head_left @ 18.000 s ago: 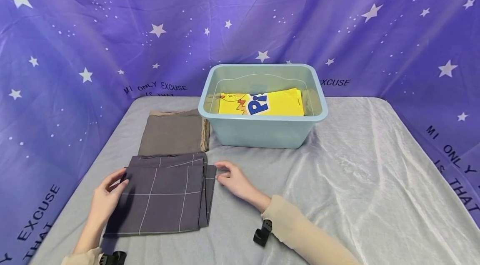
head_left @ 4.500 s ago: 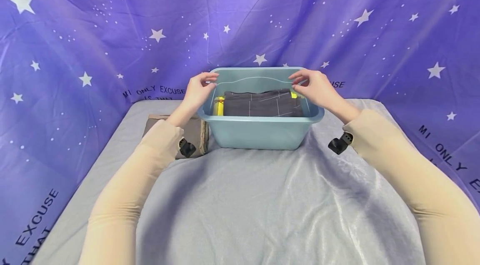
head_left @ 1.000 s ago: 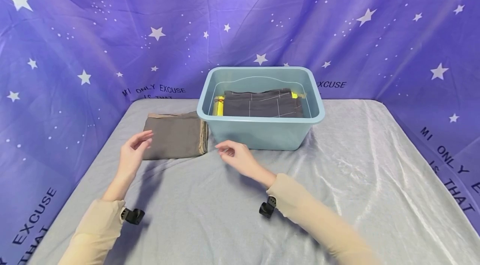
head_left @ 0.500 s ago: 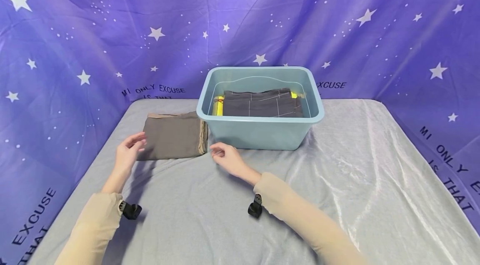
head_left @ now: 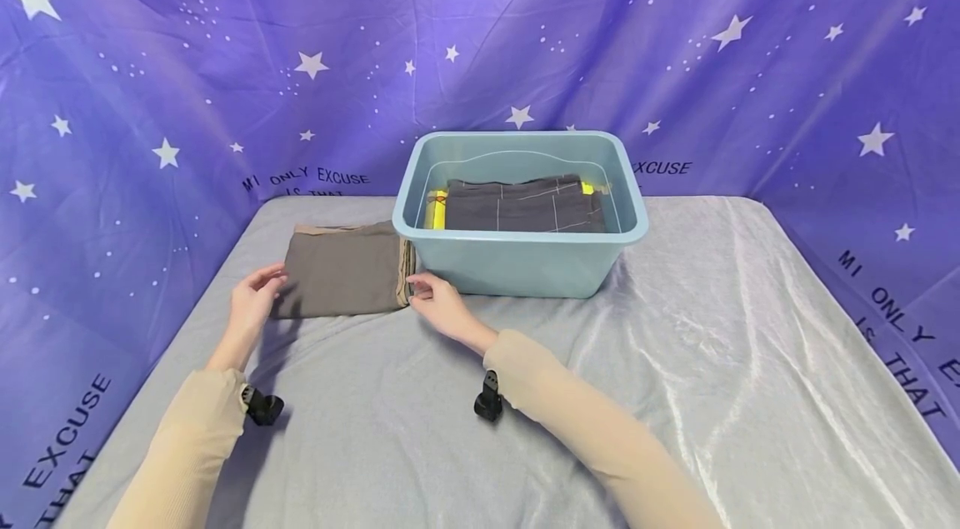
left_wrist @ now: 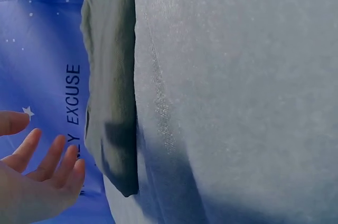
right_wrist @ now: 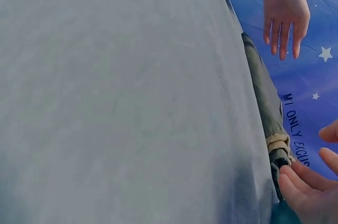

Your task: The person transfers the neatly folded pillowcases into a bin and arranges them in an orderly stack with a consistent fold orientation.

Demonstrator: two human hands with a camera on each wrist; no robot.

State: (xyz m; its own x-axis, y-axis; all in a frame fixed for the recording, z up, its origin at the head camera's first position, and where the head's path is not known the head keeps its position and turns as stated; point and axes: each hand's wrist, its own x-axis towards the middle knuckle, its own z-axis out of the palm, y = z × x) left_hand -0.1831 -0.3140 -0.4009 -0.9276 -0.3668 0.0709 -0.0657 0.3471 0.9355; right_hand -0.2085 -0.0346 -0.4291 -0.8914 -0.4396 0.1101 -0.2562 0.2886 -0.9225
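A folded grey-brown cloth (head_left: pixel 341 271) with tan edge layers lies on the bed-like surface, left of the light blue bin (head_left: pixel 517 266). My left hand (head_left: pixel 251 308) is beside its left edge; in the left wrist view that hand (left_wrist: pixel 45 182) has its fingers spread apart, nothing between them. At the cloth's right edge, by the bin's front corner, is my right hand (head_left: pixel 446 308), fingers loosely bent. The right wrist view shows the right hand's (right_wrist: pixel 311 195) fingertips at the layered end of the cloth (right_wrist: pixel 264 92). Inside the bin sits a folded dark checked cloth (head_left: pixel 525 208).
Yellow cloth (head_left: pixel 438 212) peeks out around the checked cloth in the bin. Grey plush fabric (head_left: pixel 720 346) covers the surface. A purple curtain (head_left: pixel 480 12) with white stars hangs behind and along both sides.
The checked cloth, earlier on the surface, now lies in the bin over the yellow cloth. My hands came down from the bin to the brown cloth; lately the right moved left to its edge.
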